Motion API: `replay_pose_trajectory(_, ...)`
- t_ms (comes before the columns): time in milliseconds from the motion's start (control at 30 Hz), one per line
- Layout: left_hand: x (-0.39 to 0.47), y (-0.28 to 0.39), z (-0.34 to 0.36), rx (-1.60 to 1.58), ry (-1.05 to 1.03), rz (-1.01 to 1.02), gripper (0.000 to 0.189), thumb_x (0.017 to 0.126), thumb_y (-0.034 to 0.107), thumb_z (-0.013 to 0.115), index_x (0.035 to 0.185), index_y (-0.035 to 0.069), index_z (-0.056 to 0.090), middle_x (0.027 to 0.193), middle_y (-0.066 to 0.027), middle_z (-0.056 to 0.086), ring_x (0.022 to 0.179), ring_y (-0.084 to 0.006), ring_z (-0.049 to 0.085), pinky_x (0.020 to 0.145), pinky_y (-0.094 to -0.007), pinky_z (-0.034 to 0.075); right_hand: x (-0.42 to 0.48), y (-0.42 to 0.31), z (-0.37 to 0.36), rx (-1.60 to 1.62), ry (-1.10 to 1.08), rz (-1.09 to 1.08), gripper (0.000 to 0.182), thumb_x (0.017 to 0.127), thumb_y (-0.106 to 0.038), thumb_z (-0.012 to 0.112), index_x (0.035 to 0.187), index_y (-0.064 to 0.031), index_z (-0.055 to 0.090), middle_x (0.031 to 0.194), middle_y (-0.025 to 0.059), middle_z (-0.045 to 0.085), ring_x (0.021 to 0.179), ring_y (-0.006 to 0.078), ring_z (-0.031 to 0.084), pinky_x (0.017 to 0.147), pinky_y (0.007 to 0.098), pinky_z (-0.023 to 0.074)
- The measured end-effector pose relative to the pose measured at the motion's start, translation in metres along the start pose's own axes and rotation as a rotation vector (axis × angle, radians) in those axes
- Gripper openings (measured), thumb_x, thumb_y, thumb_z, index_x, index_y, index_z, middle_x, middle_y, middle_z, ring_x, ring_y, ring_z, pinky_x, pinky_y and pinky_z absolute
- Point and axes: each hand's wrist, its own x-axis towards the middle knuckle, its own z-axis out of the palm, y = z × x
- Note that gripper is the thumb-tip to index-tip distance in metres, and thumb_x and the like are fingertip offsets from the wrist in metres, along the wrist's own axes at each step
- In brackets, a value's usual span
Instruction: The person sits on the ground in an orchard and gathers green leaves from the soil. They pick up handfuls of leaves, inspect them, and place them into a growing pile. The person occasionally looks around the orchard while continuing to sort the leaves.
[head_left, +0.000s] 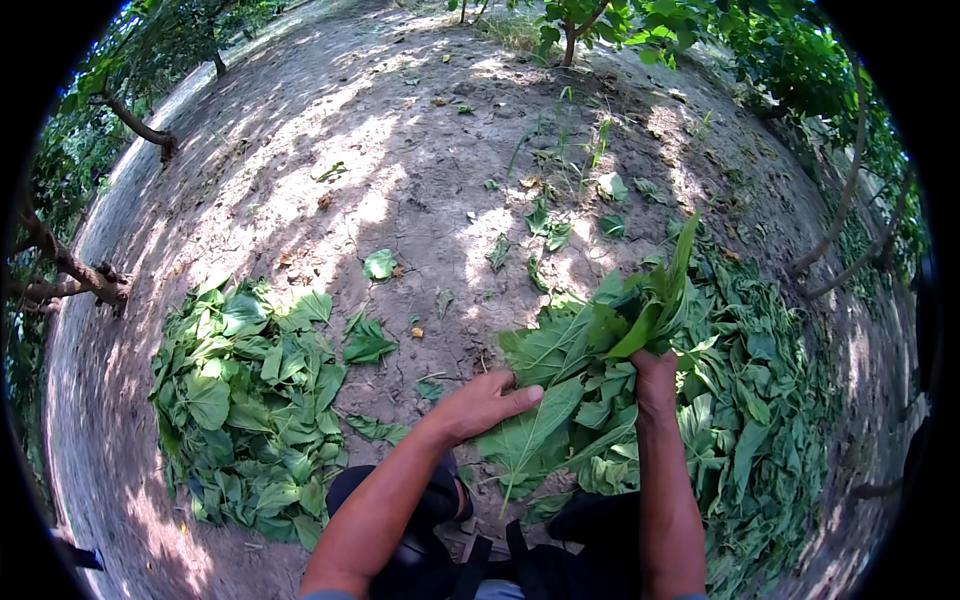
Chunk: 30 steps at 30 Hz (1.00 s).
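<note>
My right hand (655, 379) is closed around the stems of an upright bunch of green leaves (660, 307). My left hand (484, 405) has its thumb on top of broad, veined leaves (531, 431), with its fingers hidden beneath them. These leaves overlap the lower side of the bunch, their stalks pointing down toward my legs. To the right spreads a large heap of dull green leaves (757, 382), passing behind my right forearm. On the left is a smaller pile of glossier green leaves (255, 405), apart from my left hand.
Loose leaves (380, 265) lie scattered over dry, cracked soil (435, 195). Thin grass blades (600, 142) grow farther out. Tree trunks (90, 281) and low branches (847, 187) stand along both sides, with another small tree (570, 45) ahead. My legs (420, 540) are close below my hands.
</note>
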Motion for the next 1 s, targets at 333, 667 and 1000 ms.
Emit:
replay_pose_trajectory(333,0.002,0.004,0.034,0.508,0.220,0.141,0.058,0.082,0.040,0.069,0.123,0.001,0.054,0.114,-0.0230,0.061,0.107,-0.0363,0.060,0.091,-0.0399,0.046,0.006,0.014,-0.010,0.096,0.186,-0.022,0.028,0.076,0.006,0.062,0.103,0.0076,0.062,0.096,0.0109,0.068,0.076,0.0197,0.066,0.069,0.0306,0.0523)
replay_pose_trajectory(667,-0.008,0.000,0.001,0.427,0.183,0.252,0.023,0.089,0.015,0.058,0.111,0.007,0.062,0.094,-0.0197,0.066,0.086,-0.0333,0.065,0.079,-0.0382,0.048,0.009,0.006,-0.028,0.063,0.231,-0.094,0.027,0.075,0.006,0.063,0.101,0.0088,0.061,0.095,0.0120,0.068,0.075,0.0205,0.066,0.068,0.0314,0.0525)
replay_pose_trajectory(1000,-0.045,-0.010,-0.053,0.305,0.332,0.192,0.024,0.090,0.014,0.058,0.109,0.001,0.062,0.085,-0.0109,0.068,0.081,-0.0126,0.059,0.077,-0.0327,0.048,0.030,0.010,-0.037,0.066,0.266,-0.090,0.030,0.075,0.004,0.064,0.104,0.0050,0.061,0.097,0.0093,0.067,0.079,0.0198,0.065,0.071,0.0320,0.0516)
